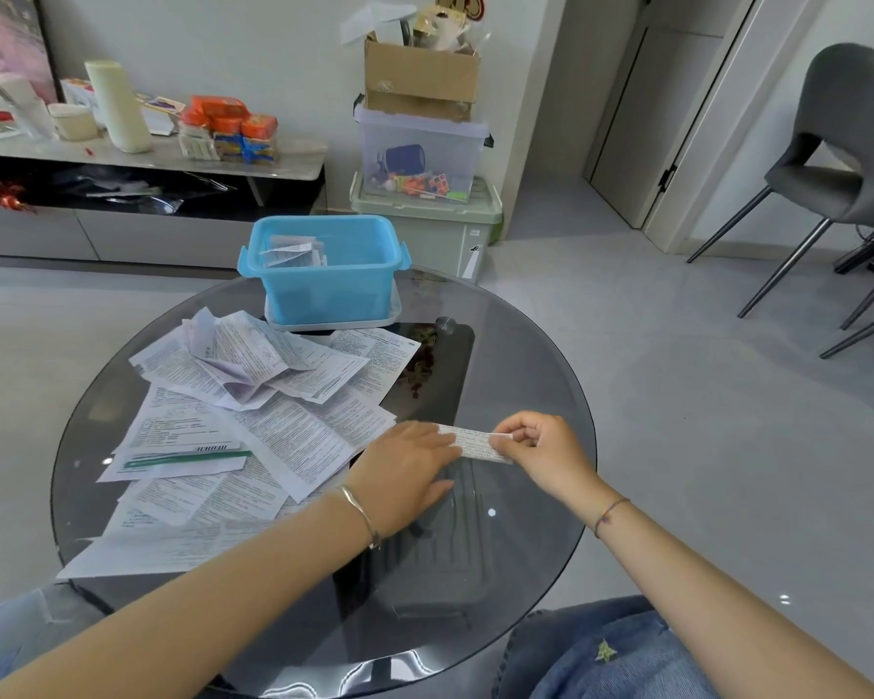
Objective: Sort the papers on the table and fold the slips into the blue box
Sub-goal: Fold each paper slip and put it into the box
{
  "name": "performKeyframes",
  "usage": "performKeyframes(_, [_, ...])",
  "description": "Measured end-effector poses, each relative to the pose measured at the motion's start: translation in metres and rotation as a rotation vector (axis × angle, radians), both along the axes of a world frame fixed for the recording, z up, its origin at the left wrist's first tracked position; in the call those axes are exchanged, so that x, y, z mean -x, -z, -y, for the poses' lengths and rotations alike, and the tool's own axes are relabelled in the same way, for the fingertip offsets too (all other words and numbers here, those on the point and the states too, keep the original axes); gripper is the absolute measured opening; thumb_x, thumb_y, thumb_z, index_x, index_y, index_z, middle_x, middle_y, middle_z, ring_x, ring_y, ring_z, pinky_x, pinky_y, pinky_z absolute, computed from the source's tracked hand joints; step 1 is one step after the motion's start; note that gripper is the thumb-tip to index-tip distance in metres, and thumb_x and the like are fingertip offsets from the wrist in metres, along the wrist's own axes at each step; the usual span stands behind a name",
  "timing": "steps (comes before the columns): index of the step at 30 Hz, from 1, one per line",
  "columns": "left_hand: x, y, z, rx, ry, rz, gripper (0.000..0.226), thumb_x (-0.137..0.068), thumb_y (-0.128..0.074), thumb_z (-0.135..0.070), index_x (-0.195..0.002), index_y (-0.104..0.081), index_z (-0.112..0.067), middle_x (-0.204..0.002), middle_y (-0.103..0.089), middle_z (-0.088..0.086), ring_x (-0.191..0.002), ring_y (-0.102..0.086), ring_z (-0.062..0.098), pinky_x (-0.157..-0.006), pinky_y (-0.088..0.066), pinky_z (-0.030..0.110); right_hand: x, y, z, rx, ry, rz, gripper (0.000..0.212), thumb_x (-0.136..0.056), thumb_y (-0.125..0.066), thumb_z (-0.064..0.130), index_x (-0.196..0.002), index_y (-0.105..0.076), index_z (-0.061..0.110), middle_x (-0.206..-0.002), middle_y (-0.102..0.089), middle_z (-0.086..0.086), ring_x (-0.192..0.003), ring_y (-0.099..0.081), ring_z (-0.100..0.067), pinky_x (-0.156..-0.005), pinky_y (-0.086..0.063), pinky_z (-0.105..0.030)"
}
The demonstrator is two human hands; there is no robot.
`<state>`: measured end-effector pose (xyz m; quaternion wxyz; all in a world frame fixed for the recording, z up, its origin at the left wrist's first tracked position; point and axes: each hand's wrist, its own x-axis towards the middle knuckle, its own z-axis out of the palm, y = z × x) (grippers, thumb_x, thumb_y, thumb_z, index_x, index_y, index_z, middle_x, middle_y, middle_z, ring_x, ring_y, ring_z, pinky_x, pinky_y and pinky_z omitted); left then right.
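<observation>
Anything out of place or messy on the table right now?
Two things. Crumpled printed sheets sit atop the loose paper pile beside the blue plastic box, and the lowest white sheet overhangs the left edge of the round glass table. Nothing spilled.

The left hand (404,471) covers 1 end of the slip (478,442). Print on the papers (253,411) is too small to read.

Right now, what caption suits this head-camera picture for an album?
Left hand touches and right hand pinches a paper slip over the glass table, loose papers and blue box behind.
</observation>
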<state>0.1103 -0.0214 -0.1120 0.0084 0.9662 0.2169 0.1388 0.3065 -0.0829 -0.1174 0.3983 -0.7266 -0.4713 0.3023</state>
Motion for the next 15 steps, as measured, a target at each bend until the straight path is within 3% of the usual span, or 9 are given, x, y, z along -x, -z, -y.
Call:
performKeyframes(1, [0.001, 0.001, 0.004, 0.043, 0.009, -0.028, 0.051, -0.070, -0.082, -0.039, -0.113, -0.070, -0.016, -0.116, -0.068, 0.000, -0.106, -0.065, 0.017, -0.091, -0.050, 0.026, 0.000, 0.000, 0.000, 0.004, 0.004, -0.001, 0.013, -0.082, -0.072, 0.011, -0.074, -0.066, 0.018, -0.071, -0.065, -0.001, -0.059, -0.053, -0.008, -0.057, -0.042, -0.012])
performKeyframes(3, [0.005, 0.005, 0.009, 0.174, -0.024, -0.134, 0.065, -0.093, -0.037, -0.054, -0.142, -0.042, -0.013, -0.148, -0.043, 0.004, -0.135, -0.041, 0.020, -0.112, -0.027, 0.027, 0.001, 0.001, -0.001, 0.002, 0.018, -0.010, 0.012, -0.081, -0.073, 0.010, -0.074, -0.067, 0.017, -0.071, -0.066, -0.002, -0.061, -0.055, -0.010, -0.060, -0.044, -0.016])
performKeyframes(5, [0.006, 0.007, 0.010, 0.180, -0.039, -0.225, 0.089, -0.081, -0.003, -0.065, -0.150, -0.023, -0.014, -0.157, -0.025, 0.004, -0.144, -0.024, 0.019, -0.116, -0.015, 0.028, 0.001, 0.002, -0.002, -0.004, 0.041, -0.022, 0.012, -0.080, -0.074, 0.010, -0.075, -0.068, 0.018, -0.069, -0.066, -0.001, -0.061, -0.056, -0.011, -0.061, -0.045, -0.019])
performKeyframes(10, [0.002, 0.005, 0.018, 0.139, -0.075, -0.344, 0.082, -0.090, -0.010, -0.065, -0.153, -0.005, -0.012, -0.161, -0.006, 0.006, -0.147, -0.010, 0.020, -0.118, -0.009, 0.029, 0.001, 0.004, -0.006, -0.021, 0.090, -0.006, 0.007, -0.079, -0.075, 0.013, -0.081, -0.069, 0.014, -0.068, -0.067, 0.002, -0.056, -0.054, -0.007, -0.055, -0.041, -0.015])
performKeyframes(15, [0.004, 0.005, 0.018, 0.133, -0.058, -0.352, 0.108, -0.067, 0.016, -0.074, -0.153, -0.003, -0.012, -0.161, -0.006, 0.007, -0.147, -0.009, 0.022, -0.118, -0.008, 0.032, 0.002, 0.006, -0.009, -0.017, 0.093, 0.042, 0.011, -0.080, -0.075, 0.015, -0.074, -0.067, 0.020, -0.068, -0.066, 0.003, -0.061, -0.056, -0.012, -0.060, -0.045, -0.024])
